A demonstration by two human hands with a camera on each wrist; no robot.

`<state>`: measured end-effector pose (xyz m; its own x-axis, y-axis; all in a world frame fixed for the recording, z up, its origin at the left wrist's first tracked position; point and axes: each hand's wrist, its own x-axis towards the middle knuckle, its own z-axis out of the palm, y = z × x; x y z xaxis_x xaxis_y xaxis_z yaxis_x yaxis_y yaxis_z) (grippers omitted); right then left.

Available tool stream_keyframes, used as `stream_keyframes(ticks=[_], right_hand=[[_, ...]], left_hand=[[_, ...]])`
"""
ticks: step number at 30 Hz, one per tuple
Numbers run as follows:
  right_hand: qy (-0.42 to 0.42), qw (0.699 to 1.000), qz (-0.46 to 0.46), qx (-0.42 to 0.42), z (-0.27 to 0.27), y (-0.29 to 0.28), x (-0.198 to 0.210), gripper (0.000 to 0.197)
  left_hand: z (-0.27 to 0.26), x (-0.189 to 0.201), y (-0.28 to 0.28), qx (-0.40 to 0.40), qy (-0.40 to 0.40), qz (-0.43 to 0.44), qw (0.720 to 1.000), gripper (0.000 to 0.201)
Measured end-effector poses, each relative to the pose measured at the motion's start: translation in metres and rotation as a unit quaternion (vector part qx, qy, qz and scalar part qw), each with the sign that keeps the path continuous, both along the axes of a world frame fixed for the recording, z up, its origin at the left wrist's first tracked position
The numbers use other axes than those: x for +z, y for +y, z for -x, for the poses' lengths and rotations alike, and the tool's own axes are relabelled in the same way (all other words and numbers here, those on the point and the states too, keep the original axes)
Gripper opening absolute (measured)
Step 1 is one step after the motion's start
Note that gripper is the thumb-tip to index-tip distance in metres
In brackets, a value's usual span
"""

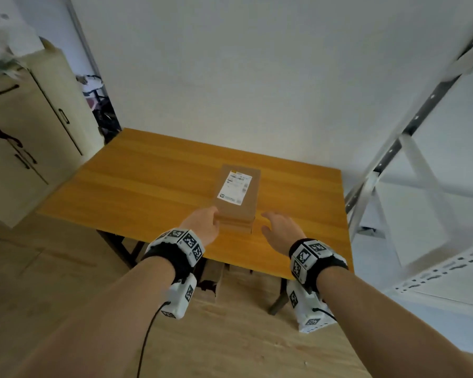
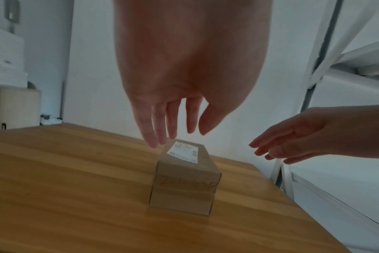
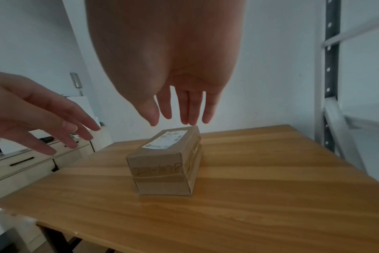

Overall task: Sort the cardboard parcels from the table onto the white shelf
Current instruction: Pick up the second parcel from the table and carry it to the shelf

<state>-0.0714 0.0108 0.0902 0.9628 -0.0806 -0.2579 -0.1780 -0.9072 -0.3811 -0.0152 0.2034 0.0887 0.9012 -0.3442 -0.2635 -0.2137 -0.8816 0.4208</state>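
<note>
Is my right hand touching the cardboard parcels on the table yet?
Apart. The left wrist view shows a clear gap between the right hand and the stacked parcels, and its fingertips are short of their right side.

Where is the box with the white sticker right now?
The box sits near the middle of the wooden table in the head view, between the left hand and right hand, on another box.

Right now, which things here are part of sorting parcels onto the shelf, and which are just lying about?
Part of the job:
- stacked cardboard parcels, on the wooden table
- white shelf, to the right
- left hand and right hand, open beside the stack

Just lying about:
- beige cabinet, left
- clutter on top of it
</note>
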Motion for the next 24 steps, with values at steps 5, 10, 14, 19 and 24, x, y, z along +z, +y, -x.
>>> stream_keyframes(ticks=[5,10,14,19,24], right_hand=[[-0.015,0.999,-0.036,-0.013,-0.049,0.001,-0.038,0.043],[-0.018,0.994,-0.093,-0.053,-0.079,-0.001,-0.069,0.053],[-0.019,0.982,-0.165,-0.094,-0.093,0.001,-0.084,0.062],[-0.018,0.951,-0.270,-0.148,-0.103,0.000,-0.099,0.076],[-0.013,0.912,-0.351,-0.212,-0.107,0.000,-0.103,0.078]], left_hand=[[-0.049,-0.037,-0.007,-0.004,-0.010,0.041,0.999,0.042],[-0.076,-0.066,-0.014,0.013,0.027,0.089,0.996,0.050],[-0.086,-0.085,-0.016,0.040,0.074,0.130,0.988,0.056],[-0.098,-0.097,-0.018,0.095,0.128,0.204,0.966,0.062],[-0.098,-0.095,-0.022,0.126,0.154,0.261,0.945,0.052]])
